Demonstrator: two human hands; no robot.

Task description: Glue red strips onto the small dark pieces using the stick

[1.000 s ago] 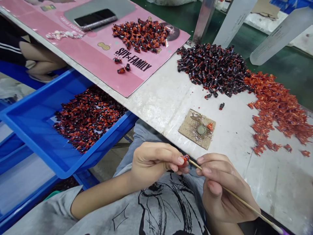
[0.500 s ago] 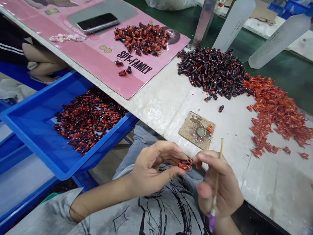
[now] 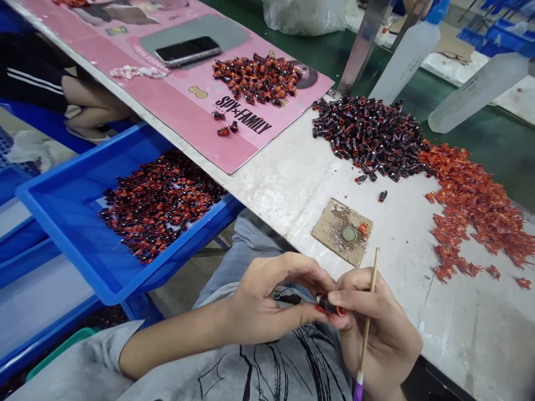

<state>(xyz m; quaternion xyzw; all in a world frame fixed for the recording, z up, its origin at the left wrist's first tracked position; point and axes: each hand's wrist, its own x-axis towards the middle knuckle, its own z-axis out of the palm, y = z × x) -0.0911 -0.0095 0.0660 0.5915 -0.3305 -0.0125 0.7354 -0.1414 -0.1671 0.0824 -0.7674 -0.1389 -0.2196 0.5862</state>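
A small black-and-orange plastic piece (image 3: 327,304) is pinched between the thumb and fingers of my left hand (image 3: 267,301). My right hand (image 3: 382,323) grips the same piece by its other end with thumb and forefinger. Tucked in that right hand is a thin wooden stick (image 3: 369,312) with a purple lower end, pointing upward. Just beyond my hands lies a brown square plate (image 3: 328,233) bearing a wet round spot and one orange piece (image 3: 363,228). My fingers hide part of the held piece.
Black pieces (image 3: 368,136) and orange pieces (image 3: 480,195) lie heaped on the white table (image 3: 276,192). Joined pieces (image 3: 257,78) and a phone (image 3: 188,50) rest on a pink sheet (image 3: 246,150). A blue bin (image 3: 125,289) stands left; bottles (image 3: 476,92) stand behind. Someone's leg (image 3: 92,100) shows left.
My right thumb and forefinger have come in from the right and closed on the piece in my left hand. The view has shifted slightly, so the table appears lower and further right.
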